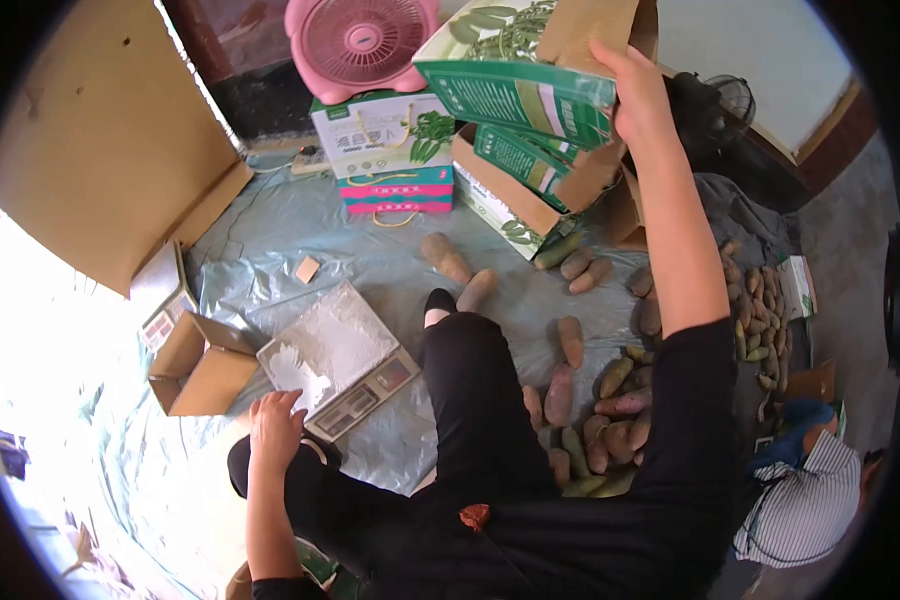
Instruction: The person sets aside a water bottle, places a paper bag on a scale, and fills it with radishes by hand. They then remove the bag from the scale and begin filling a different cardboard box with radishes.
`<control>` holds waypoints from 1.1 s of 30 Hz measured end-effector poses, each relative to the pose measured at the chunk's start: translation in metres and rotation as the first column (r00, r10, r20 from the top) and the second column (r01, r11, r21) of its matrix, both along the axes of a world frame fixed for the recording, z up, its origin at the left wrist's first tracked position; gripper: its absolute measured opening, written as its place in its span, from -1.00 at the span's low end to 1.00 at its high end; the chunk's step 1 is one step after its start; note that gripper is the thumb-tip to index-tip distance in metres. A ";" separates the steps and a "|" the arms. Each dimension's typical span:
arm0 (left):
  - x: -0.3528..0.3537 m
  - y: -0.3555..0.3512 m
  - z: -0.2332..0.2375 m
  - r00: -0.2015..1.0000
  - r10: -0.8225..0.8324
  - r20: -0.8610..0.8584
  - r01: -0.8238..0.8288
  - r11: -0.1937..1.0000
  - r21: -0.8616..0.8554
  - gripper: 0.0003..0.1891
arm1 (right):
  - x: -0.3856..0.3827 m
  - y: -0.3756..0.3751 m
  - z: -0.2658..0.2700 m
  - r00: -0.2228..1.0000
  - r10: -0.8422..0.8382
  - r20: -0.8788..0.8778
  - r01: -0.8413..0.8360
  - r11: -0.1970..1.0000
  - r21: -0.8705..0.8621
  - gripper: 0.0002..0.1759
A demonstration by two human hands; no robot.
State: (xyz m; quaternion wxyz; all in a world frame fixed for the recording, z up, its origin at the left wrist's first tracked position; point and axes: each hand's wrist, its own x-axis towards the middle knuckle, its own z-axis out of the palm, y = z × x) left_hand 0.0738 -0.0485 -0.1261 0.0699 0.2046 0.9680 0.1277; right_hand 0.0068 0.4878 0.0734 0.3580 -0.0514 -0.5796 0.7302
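My right hand (638,95) is closed on the edge of a green and white cardboard box (520,95), held up and tilted at the top of the view. Its brown flap (595,35) stands open. Below it is another open carton (505,195) with green printed flaps. My left hand (278,430) hangs over my bent knee with loosely curved fingers and nothing visible in it. Just beyond it lies a digital scale (345,340), its flat top marked with white patches. Brown and reddish tubers, like sweet potatoes (560,395), lie right of my leg.
A pink fan (363,45) stands on a printed carton (380,135), with a pink and teal box (400,192) below. A small open carton (205,365) sits left of the scale. Tubers (760,315) are heaped at right, near a person in a striped top (805,500). Plastic sheeting (360,250) covers the floor.
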 end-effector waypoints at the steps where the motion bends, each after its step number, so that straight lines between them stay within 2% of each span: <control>1: 0.001 -0.002 -0.001 1.000 -0.006 -0.002 0.006 1.000 0.004 -0.69 | 0.008 -0.018 0.001 0.999 0.031 0.038 -0.033 0.998 0.057 -0.72; 2: 0.002 -0.004 -0.001 1.000 -0.011 -0.003 0.011 1.000 0.008 -0.69 | 0.017 -0.035 0.002 0.997 0.053 0.047 -0.056 0.997 0.055 -0.72; 5: 0.005 -0.008 0.001 1.000 -0.007 -0.012 0.007 1.000 0.020 -0.70 | 0.030 -0.071 -0.006 0.983 0.095 0.159 -0.148 0.918 0.367 -0.68; 6: 0.004 -0.011 0.001 1.000 -0.002 -0.002 0.002 1.000 0.022 -0.70 | 0.031 -0.080 -0.010 0.977 0.126 0.170 -0.181 0.915 0.361 -0.68; 8: 0.007 -0.012 0.005 1.000 0.013 0.017 -0.013 1.000 0.001 -0.70 | 0.034 -0.100 -0.019 0.934 0.189 0.302 -0.326 0.798 0.507 -0.66; 10: 0.009 -0.015 0.004 0.999 0.038 0.027 -0.037 0.999 -0.013 -0.69 | 0.029 -0.126 -0.031 0.927 0.218 0.305 -0.355 0.773 0.526 -0.70; 12: 0.010 -0.019 0.001 1.000 -0.004 -0.026 0.004 1.000 -0.011 -0.69 | 0.024 -0.148 -0.046 0.903 0.134 0.408 -0.415 0.514 0.751 -0.73; 13: 0.011 -0.020 0.003 1.000 0.005 -0.018 -0.006 1.000 -0.019 -0.70 | 0.016 -0.160 -0.060 0.883 0.249 0.398 -0.469 0.511 0.721 -0.75; 14: 0.013 -0.021 0.004 1.000 0.024 -0.008 -0.024 0.999 -0.025 -0.70 | 0.012 -0.175 -0.069 0.874 0.267 0.405 -0.485 0.506 0.713 -0.75; 16: 0.013 -0.022 0.006 1.000 0.024 -0.010 -0.024 1.000 -0.011 -0.71 | 0.007 -0.203 -0.084 0.844 0.266 0.466 -0.526 0.238 0.817 -0.76; 18: 0.014 -0.024 0.008 0.999 0.034 0.008 -0.034 0.999 -0.007 -0.71 | -0.006 -0.224 -0.123 0.838 0.385 0.387 -0.452 0.090 0.888 -0.81; 19: 0.015 -0.025 0.007 0.999 0.036 0.004 -0.036 0.999 -0.011 -0.71 | -0.010 -0.235 -0.136 0.834 0.389 0.391 -0.457 0.089 0.885 -0.81; 21: 0.016 -0.028 0.006 0.999 0.038 0.008 -0.038 0.999 -0.017 -0.71 | -0.015 -0.254 -0.160 0.787 0.371 0.494 -0.488 -0.116 0.865 -0.84; 22: 0.017 -0.029 0.005 0.999 0.039 -0.007 -0.039 0.999 -0.017 -0.70 | -0.018 -0.260 -0.173 0.783 0.373 0.499 -0.494 -0.115 0.862 -0.84; 25: 0.018 -0.031 0.006 0.999 0.046 -0.008 -0.046 0.999 -0.018 -0.70 | -0.026 -0.271 -0.211 0.742 0.442 0.503 -0.436 -0.251 0.864 -0.89; 29: 0.017 -0.032 0.005 0.998 0.056 -0.014 -0.057 0.998 -0.026 -0.71 | -0.040 -0.262 -0.255 0.751 0.417 0.512 -0.417 -0.300 0.858 -0.88; 31: 0.017 -0.031 0.006 0.998 0.055 -0.002 -0.055 0.998 -0.024 -0.71 | -0.043 -0.256 -0.264 0.773 0.162 0.613 -0.530 -0.366 0.765 -0.85; 33: 0.016 -0.030 0.006 0.999 0.045 -0.009 -0.045 0.999 -0.012 -0.72 | -0.041 -0.255 -0.255 0.778 0.175 0.603 -0.522 -0.351 0.777 -0.82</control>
